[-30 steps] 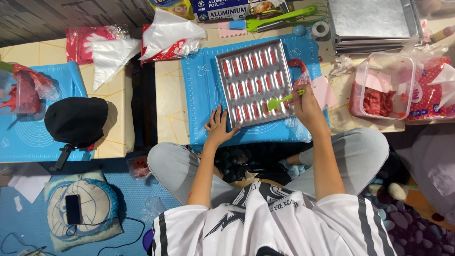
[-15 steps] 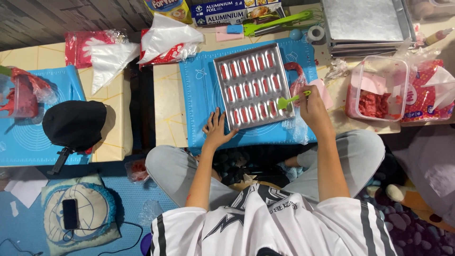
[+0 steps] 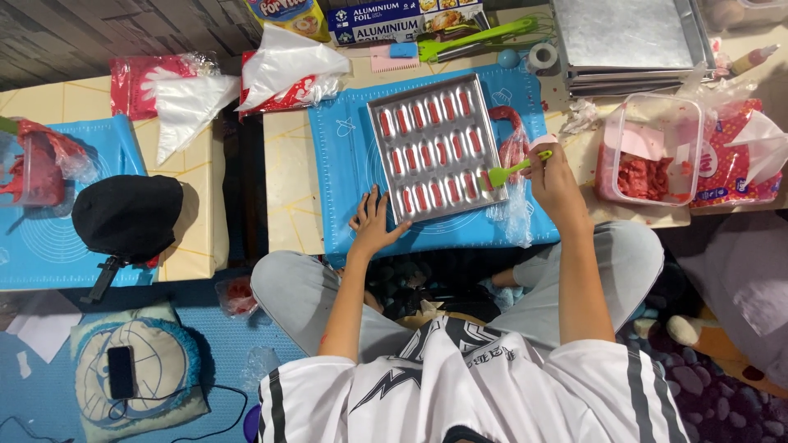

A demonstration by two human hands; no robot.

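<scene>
A green silicone brush (image 3: pixel 510 171) touches the right edge of a shiny metal mould tray (image 3: pixel 435 146) with oblong red-filled wells on a blue mat (image 3: pixel 345 156), pinched in the right hand (image 3: pixel 555 182), while the left hand (image 3: pixel 373 221), fingers spread flat, steadies the tray's near corner.

Baking tray (image 3: pixel 435 148): dull grey metal, smooth, faint sheen.
Mat (image 3: pixel 349 176): blue, matt, rubbery-looking.
Brush (image 3: pixel 513 171): green plastic, glossy.
Tub (image 3: pixel 652 152), right: clear plastic.
Bags (image 3: pixel 287 61), far: thin, crinkled, translucent plastic.
Stacked trays (image 3: pixel 628 37), far right: brushed metal.
Cap (image 3: pixel 127 217), left: black matt cloth.
</scene>
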